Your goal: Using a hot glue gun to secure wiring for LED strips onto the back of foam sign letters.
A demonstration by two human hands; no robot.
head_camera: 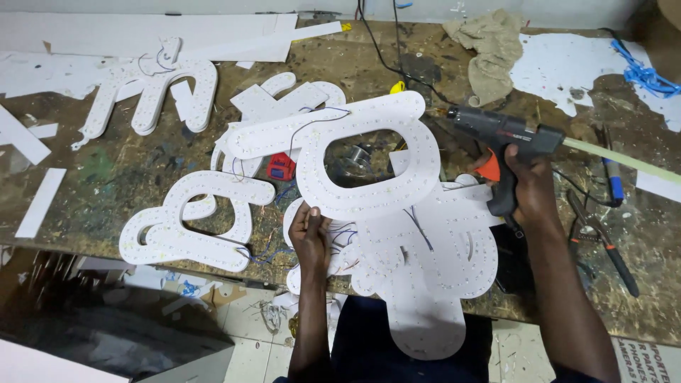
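White looped letter panel (369,159) studded with small lights, lying atop other white panels mid-surface (128,170). Left hand (310,230) at its lower edge, fingers pinching the rim. Right hand (528,188), right of the panel, fingers wrapped around black glue gun (500,135).

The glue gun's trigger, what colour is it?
Orange. The trigger shows on the black glue gun held in the right hand, seen in the head view.

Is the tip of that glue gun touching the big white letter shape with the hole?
Apart. In the head view, the glue gun in the right hand has its nozzle beside the white letter shape, with bare workbench showing between them.
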